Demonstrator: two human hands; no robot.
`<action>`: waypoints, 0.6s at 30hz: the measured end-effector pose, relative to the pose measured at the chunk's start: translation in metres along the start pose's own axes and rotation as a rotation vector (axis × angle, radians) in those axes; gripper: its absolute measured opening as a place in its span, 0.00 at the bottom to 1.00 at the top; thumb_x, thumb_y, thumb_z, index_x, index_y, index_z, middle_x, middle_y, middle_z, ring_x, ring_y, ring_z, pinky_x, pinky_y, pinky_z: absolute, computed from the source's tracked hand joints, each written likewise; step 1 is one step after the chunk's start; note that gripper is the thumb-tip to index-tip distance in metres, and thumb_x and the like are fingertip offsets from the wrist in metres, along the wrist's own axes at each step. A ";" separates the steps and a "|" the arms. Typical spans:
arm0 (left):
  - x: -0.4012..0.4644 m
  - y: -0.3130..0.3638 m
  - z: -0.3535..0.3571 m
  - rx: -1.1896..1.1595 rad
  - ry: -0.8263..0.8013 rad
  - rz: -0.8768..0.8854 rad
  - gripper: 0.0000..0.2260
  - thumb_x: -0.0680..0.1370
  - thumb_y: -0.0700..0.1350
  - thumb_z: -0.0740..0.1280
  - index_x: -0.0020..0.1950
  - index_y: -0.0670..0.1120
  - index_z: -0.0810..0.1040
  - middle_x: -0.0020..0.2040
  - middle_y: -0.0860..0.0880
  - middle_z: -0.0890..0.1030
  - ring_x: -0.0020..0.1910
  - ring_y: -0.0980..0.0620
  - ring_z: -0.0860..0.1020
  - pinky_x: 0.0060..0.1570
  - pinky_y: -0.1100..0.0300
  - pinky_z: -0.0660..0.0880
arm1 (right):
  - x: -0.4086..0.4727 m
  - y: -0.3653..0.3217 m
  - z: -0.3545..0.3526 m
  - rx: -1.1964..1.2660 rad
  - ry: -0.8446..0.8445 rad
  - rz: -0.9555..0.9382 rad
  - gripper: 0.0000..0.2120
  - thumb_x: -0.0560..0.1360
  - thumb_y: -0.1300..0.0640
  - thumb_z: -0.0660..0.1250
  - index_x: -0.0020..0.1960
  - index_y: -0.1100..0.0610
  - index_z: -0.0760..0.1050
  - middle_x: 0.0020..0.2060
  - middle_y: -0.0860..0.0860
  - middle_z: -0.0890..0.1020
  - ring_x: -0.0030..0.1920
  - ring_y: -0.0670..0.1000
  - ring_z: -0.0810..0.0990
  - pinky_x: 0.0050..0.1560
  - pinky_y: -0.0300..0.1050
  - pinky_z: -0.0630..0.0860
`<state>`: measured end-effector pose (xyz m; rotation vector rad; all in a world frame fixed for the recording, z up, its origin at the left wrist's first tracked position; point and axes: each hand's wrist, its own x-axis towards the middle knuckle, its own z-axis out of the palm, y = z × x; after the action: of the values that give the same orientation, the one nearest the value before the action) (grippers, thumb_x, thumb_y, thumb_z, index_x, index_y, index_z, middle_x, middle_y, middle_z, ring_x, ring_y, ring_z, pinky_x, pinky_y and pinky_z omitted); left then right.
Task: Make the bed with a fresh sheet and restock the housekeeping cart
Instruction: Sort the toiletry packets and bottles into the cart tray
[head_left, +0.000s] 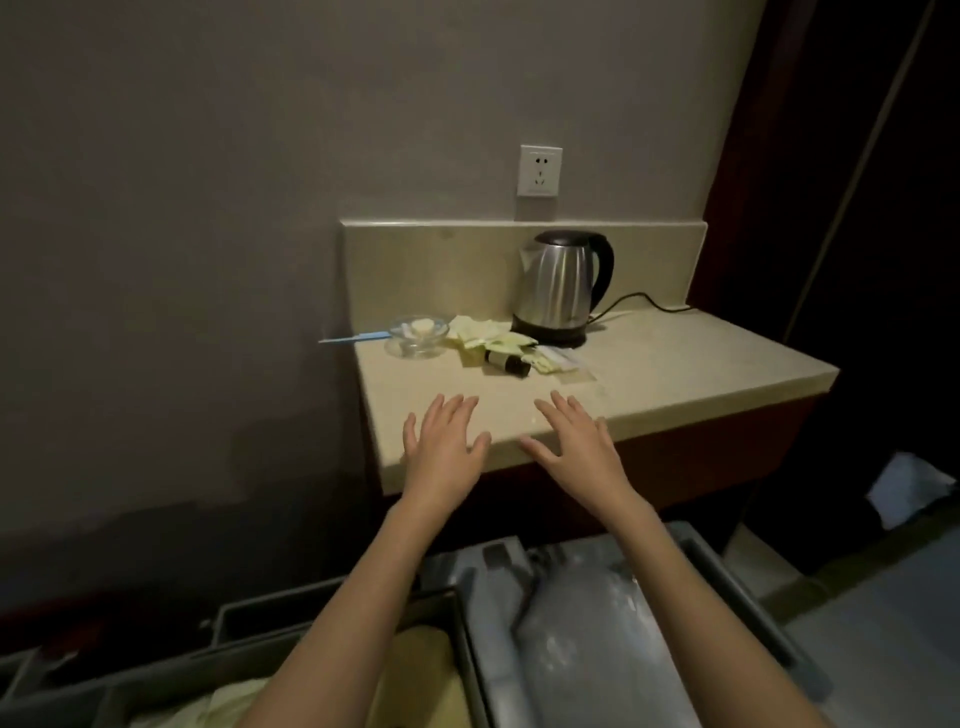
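Observation:
Both my arms reach forward over the grey housekeeping cart (727, 582) toward a beige stone counter (675, 364). My left hand (447, 441) and my right hand (576, 441) hover side by side at the counter's front edge, palms down, fingers spread, holding nothing. Beyond them lie crumpled yellow-green packets (488, 338), a small dark bottle (506, 362) on its side and a clear wrapper (561, 358). The cart's bins below hold pale plastic-wrapped items (587, 634) and yellowish cloth (421, 670). No bed or sheet is in view.
A steel kettle (561, 286) stands on its base at the counter's back, its cord (649, 301) trailing right. A glass ashtray (415, 332) and a blue stick (353, 339) sit at the left edge. A wall socket (540, 170) is above. Dark wood panels stand on the right.

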<state>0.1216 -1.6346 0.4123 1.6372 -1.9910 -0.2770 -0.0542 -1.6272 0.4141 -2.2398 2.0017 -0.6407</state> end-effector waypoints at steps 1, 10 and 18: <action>0.019 0.002 0.008 -0.002 -0.006 -0.021 0.24 0.81 0.52 0.56 0.77 0.51 0.57 0.77 0.52 0.57 0.77 0.53 0.49 0.74 0.48 0.43 | 0.020 0.008 0.004 0.005 0.003 -0.008 0.32 0.77 0.38 0.57 0.76 0.49 0.55 0.77 0.48 0.52 0.77 0.49 0.47 0.74 0.57 0.46; 0.134 -0.014 0.042 -0.249 0.148 -0.105 0.24 0.82 0.51 0.58 0.77 0.49 0.58 0.77 0.49 0.58 0.76 0.50 0.53 0.75 0.51 0.50 | 0.176 0.019 0.037 0.151 0.058 -0.092 0.40 0.72 0.37 0.65 0.77 0.46 0.49 0.77 0.48 0.49 0.77 0.53 0.46 0.75 0.58 0.48; 0.140 -0.024 0.050 -0.359 0.228 -0.154 0.22 0.82 0.51 0.57 0.76 0.54 0.58 0.76 0.53 0.57 0.75 0.53 0.51 0.74 0.51 0.53 | 0.273 0.012 0.053 0.068 -0.265 -0.111 0.39 0.65 0.32 0.69 0.72 0.33 0.57 0.77 0.48 0.47 0.76 0.60 0.45 0.69 0.71 0.53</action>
<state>0.0999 -1.7826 0.3977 1.5150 -1.5465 -0.4545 -0.0293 -1.9043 0.4320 -2.2704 1.7172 -0.3889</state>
